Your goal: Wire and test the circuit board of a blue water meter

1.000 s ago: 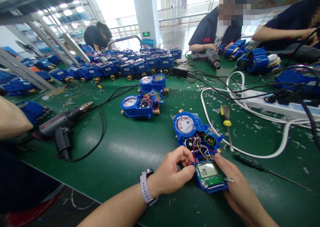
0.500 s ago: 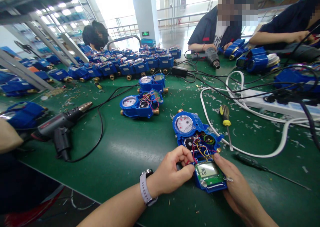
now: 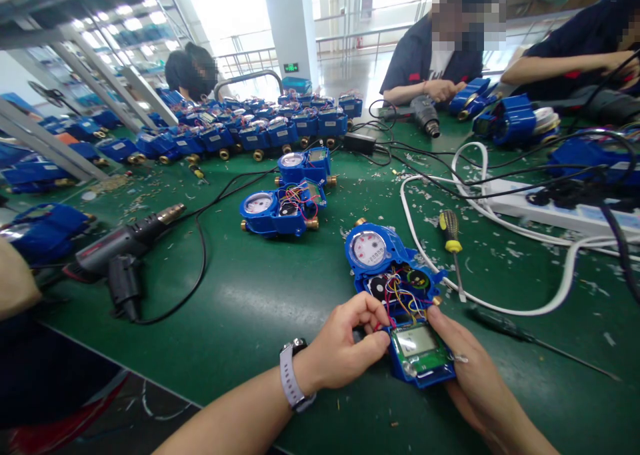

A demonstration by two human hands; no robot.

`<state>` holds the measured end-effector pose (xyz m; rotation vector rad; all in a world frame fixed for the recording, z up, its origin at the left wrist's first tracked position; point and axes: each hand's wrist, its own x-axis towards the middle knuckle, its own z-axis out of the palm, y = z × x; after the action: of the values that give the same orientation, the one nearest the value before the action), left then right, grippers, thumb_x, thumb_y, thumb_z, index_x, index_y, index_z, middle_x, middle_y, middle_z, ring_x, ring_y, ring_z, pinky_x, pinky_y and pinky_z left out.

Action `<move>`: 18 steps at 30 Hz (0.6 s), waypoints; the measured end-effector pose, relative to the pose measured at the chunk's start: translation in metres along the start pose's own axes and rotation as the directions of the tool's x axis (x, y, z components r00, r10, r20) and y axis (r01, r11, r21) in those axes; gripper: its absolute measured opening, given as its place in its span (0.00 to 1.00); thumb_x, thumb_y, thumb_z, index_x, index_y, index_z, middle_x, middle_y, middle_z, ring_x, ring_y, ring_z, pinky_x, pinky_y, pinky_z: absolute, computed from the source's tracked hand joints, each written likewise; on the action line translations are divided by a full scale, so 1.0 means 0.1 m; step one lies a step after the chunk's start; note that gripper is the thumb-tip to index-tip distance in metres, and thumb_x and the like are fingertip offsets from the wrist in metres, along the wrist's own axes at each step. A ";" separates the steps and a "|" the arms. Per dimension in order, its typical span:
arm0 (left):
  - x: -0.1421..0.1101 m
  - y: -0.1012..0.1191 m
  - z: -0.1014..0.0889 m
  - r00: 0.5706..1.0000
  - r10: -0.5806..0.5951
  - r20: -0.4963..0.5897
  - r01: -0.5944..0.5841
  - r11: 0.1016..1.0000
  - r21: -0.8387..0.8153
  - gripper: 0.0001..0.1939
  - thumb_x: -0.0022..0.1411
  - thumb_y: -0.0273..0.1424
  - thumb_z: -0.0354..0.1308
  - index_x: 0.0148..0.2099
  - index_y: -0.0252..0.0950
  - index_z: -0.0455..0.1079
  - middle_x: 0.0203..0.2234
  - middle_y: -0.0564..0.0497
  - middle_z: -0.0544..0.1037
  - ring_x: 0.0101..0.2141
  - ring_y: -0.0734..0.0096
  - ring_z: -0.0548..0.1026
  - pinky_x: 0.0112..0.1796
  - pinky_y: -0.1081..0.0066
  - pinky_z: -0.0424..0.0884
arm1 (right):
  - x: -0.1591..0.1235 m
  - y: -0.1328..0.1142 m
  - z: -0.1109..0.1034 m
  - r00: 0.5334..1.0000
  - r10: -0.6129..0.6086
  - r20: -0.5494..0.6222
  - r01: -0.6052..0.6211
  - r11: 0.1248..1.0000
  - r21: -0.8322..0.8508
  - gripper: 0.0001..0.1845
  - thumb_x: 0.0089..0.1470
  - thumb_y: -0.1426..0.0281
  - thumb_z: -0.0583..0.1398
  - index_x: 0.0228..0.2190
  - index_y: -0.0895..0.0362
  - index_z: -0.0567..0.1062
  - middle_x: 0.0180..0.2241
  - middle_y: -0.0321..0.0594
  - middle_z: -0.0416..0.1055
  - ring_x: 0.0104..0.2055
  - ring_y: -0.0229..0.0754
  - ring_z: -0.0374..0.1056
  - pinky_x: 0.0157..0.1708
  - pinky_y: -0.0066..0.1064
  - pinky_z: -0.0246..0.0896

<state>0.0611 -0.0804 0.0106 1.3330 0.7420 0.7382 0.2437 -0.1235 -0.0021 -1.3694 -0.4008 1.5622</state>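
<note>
On green benchtop point(image 3: 225, 288), cupping display module point(image 3: 430, 361) of open water meter point(image 3: 370, 249) in right hand point(image 3: 475, 371); pinching its edge with curled left hand point(image 3: 343, 345), fingertip contact partly hidden. Can't read LCD point(image 3: 419, 340). Backed by pillar point(image 3: 291, 31).

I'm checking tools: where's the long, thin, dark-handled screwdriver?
Head view, lower right: the screwdriver lies right of the right hand, below the flat white cable.

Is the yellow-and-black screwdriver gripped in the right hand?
No, the screwdriver lies on the green table, while the right hand holds the display housing.
</note>
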 end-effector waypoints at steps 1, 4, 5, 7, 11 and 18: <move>0.00 0.00 0.00 1.000 0.001 -0.002 -0.001 1.000 0.002 0.09 0.55 0.31 0.58 0.36 0.34 0.62 0.26 0.55 0.65 0.28 0.76 0.63 0.32 0.72 0.61 | 0.00 0.00 0.00 1.000 -0.001 0.002 0.001 1.000 -0.002 0.28 0.40 0.51 0.73 0.35 0.60 0.82 0.29 0.43 0.79 0.31 0.49 0.75 0.27 0.33 0.70; 0.00 0.02 0.00 1.000 0.003 -0.004 -0.003 1.000 0.015 0.09 0.55 0.31 0.58 0.36 0.34 0.62 0.26 0.54 0.66 0.28 0.75 0.63 0.33 0.72 0.62 | 0.01 0.00 0.00 1.000 -0.002 0.016 0.002 1.000 0.001 0.27 0.40 0.51 0.73 0.35 0.60 0.82 0.30 0.43 0.79 0.31 0.49 0.75 0.28 0.33 0.70; 0.00 0.02 0.00 1.000 0.004 -0.003 -0.004 1.000 0.019 0.09 0.55 0.31 0.58 0.36 0.34 0.62 0.26 0.54 0.66 0.28 0.75 0.63 0.32 0.72 0.62 | 0.01 0.00 0.00 1.000 -0.003 0.020 0.003 1.000 0.002 0.27 0.40 0.51 0.73 0.35 0.60 0.82 0.30 0.43 0.79 0.31 0.49 0.75 0.28 0.33 0.70; 0.00 0.03 0.00 1.000 0.003 -0.002 -0.003 1.000 0.021 0.09 0.55 0.32 0.59 0.36 0.34 0.62 0.26 0.54 0.66 0.28 0.76 0.63 0.32 0.72 0.62 | 0.01 0.00 0.01 1.000 -0.010 0.021 0.010 1.000 -0.002 0.27 0.41 0.51 0.73 0.36 0.60 0.82 0.31 0.44 0.80 0.31 0.49 0.75 0.29 0.33 0.70; 0.01 0.02 0.00 1.000 -0.001 -0.009 0.001 1.000 0.023 0.10 0.55 0.32 0.59 0.36 0.35 0.62 0.26 0.54 0.66 0.28 0.76 0.63 0.32 0.72 0.63 | 0.01 0.00 0.00 1.000 -0.011 0.026 0.011 1.000 -0.009 0.27 0.42 0.52 0.72 0.36 0.60 0.82 0.30 0.44 0.80 0.31 0.50 0.75 0.28 0.33 0.70; 0.01 0.02 0.00 1.000 -0.011 -0.011 0.011 1.000 0.022 0.09 0.55 0.31 0.59 0.35 0.34 0.62 0.25 0.55 0.65 0.28 0.76 0.63 0.32 0.72 0.62 | 0.00 -0.02 0.02 0.999 -0.026 0.028 0.027 1.000 -0.011 0.27 0.41 0.51 0.72 0.34 0.61 0.82 0.30 0.44 0.79 0.31 0.50 0.74 0.29 0.34 0.70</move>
<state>0.0614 -0.0790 0.0128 1.3450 0.7677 0.7311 0.2428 -0.1219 -0.0006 -1.3465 -0.4437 1.5609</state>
